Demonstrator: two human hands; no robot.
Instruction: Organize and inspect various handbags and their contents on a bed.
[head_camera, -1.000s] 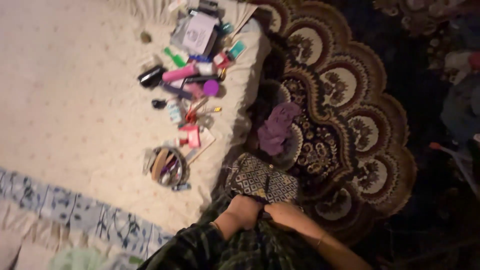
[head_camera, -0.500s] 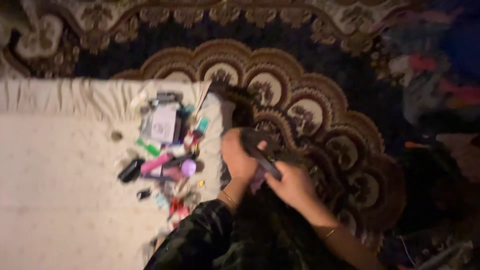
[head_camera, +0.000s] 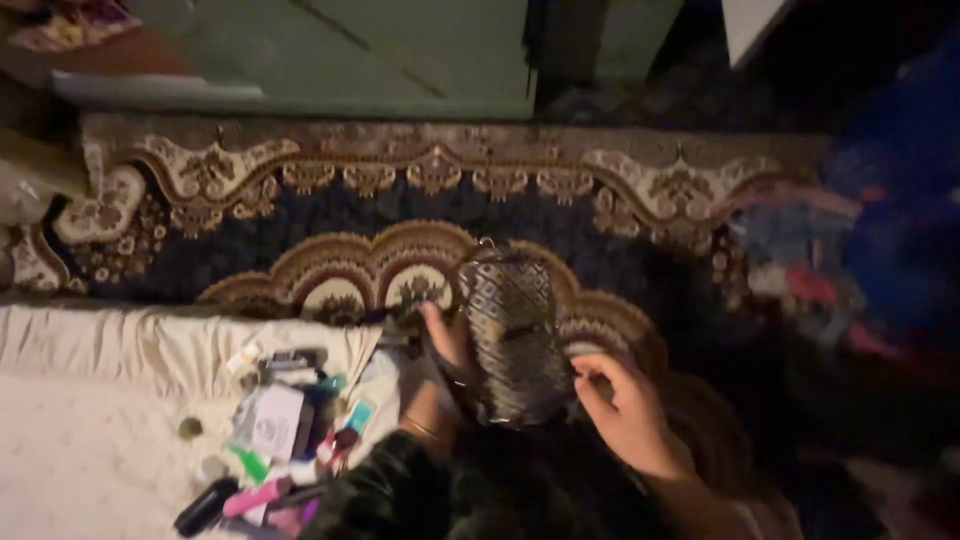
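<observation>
Two hands lift one patterned pouch (head_camera: 512, 340): left hand (head_camera: 447, 340) and right hand (head_camera: 625, 415), each grip pinching its side.

My left hand (head_camera: 445, 340) is raised with fingers curled in a grip, my right hand (head_camera: 622, 410) just beside it, fingers bent.

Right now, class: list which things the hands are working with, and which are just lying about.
In hand:
left hand
right hand
patterned pouch, held up between both hands

Lying about:
small toiletries and bottles
cream bedspread
patterned carpet
</observation>
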